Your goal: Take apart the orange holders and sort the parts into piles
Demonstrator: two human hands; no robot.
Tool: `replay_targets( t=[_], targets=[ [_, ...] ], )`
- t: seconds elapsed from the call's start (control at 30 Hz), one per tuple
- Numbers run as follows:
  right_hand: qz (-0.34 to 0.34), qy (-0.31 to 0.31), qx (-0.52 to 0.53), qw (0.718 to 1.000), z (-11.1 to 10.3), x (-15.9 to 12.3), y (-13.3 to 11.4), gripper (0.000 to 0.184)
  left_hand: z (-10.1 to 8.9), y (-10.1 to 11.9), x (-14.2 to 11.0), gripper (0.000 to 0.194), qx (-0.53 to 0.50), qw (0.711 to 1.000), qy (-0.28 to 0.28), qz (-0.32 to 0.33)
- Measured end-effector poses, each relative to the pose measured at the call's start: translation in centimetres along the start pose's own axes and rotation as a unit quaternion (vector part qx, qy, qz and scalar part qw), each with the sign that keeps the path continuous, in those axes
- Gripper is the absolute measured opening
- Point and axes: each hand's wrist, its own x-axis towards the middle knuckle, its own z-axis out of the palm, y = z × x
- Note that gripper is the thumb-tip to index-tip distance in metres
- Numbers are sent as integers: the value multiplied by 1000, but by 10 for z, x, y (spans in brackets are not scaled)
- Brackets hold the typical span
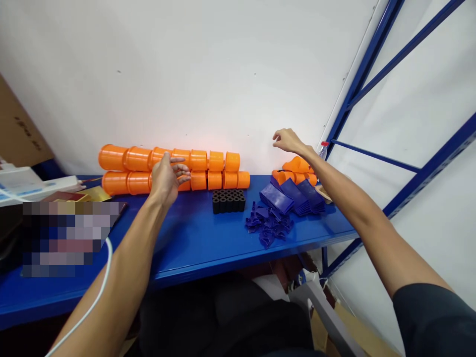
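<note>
My left hand (170,176) is open, palm turned right and fingers spread, in front of two rows of orange cup-shaped pieces (114,157) lying on their sides along the wall. I cannot tell whether it touches them. My right hand (288,140) hangs in the air near the wall, its fingers loosely bent and nothing visible in them. Below it sits a small pile of orange pieces (297,164). Between the arms stand short black tubes (228,203) packed in a block. Stacks of flat dark-blue sheets (277,197) and a heap of small dark-blue bits (269,223) lie to their right.
All this rests on a blue shelf top (197,243). At the left are a white power strip (40,188), a cardboard box (22,129) and a white cable (106,272). A red-capped bottle (323,150) stands by the blue rack frame (357,96) at right.
</note>
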Motion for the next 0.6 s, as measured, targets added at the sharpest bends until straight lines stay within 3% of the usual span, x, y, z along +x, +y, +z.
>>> replay_targets(
  t=[0.1, 0.27, 0.43, 0.6],
  targets=[
    [36, -50, -113, 992, -7, -6, 29, 49, 3, 3, -5, 45, 5, 1000, 3, -3],
    [50, -223, -192, 954, 3, -14, 68, 95, 4, 3, -6, 44, 8, 1000, 15, -5],
    [27, -248, -222, 943, 29, -33, 80, 106, 3, 0, -3, 41, 13, 1000, 14, 1],
    [-9, -233, -238, 943, 36, -47, 78, 92, 3, 1, -4, 39, 19, 1000, 6, -1]
  ],
)
